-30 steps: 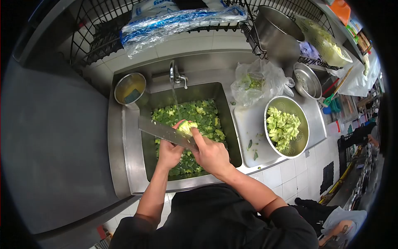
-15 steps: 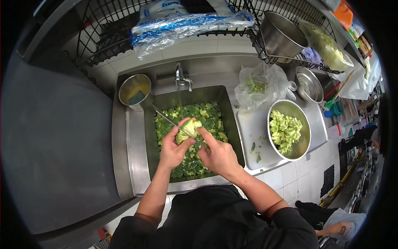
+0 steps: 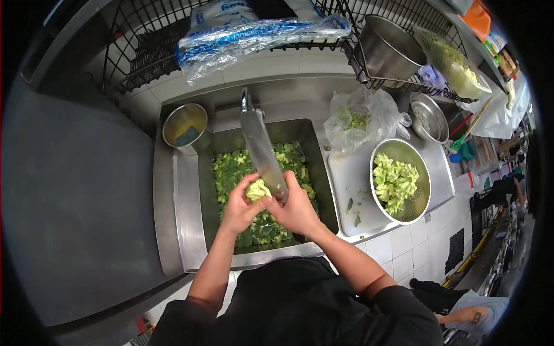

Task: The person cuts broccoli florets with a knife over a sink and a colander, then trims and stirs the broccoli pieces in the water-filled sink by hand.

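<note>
Broccoli (image 3: 257, 190) sits in left hand (image 3: 239, 209) (right hand (image 3: 298, 210) holds knife (image 3: 261, 147)).

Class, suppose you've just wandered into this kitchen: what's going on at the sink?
Someone in a black top is working with broccoli over a metal sink. The left hand holds a cut broccoli piece, while the right hand grips a broad knife, its blade pointing away from the body. Below, many broccoli florets cover the sink's bottom. To its right are a white board with leafy scraps and a metal colander of pale green pieces.
</note>
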